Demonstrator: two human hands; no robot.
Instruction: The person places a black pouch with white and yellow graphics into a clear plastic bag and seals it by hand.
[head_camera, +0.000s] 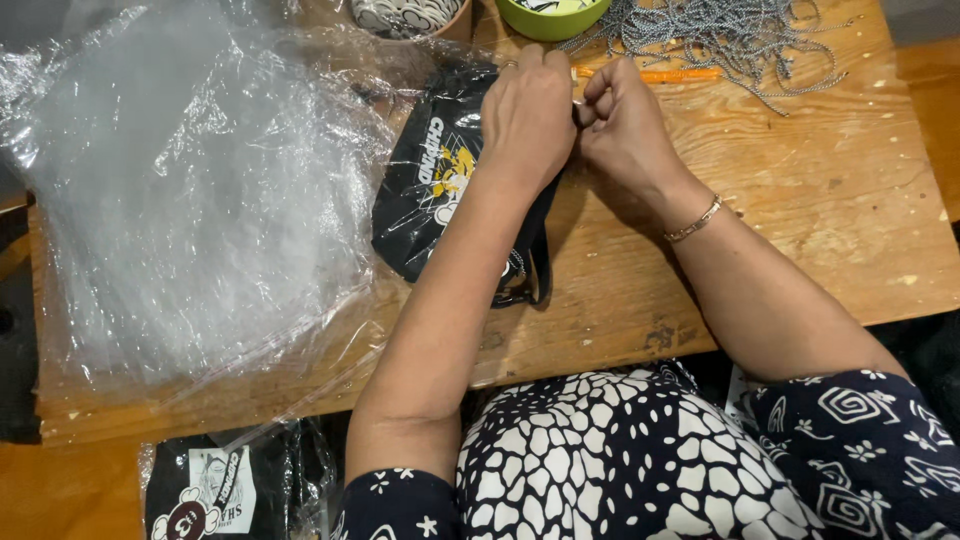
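Near the bench's (800, 200) far edge, both hands, left hand (527, 115) and right hand (622, 125), pinch fingers together on the black pouch's (430, 190) top edge, apparently working its cord, calling next for a steady pull.

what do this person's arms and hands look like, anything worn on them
Both forearms are bare. The right hand has a thin gold-coloured chain bracelet at the wrist. The left hand wears a ring on one finger. Short dark sleeves with white flower and spiral prints cover the upper arms.

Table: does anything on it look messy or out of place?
Somewhat. The cords lie in a loose tangle at the far edge, and crumpled plastic bags spill over the table. Both hands, left hand and right hand, work at the black pouch.
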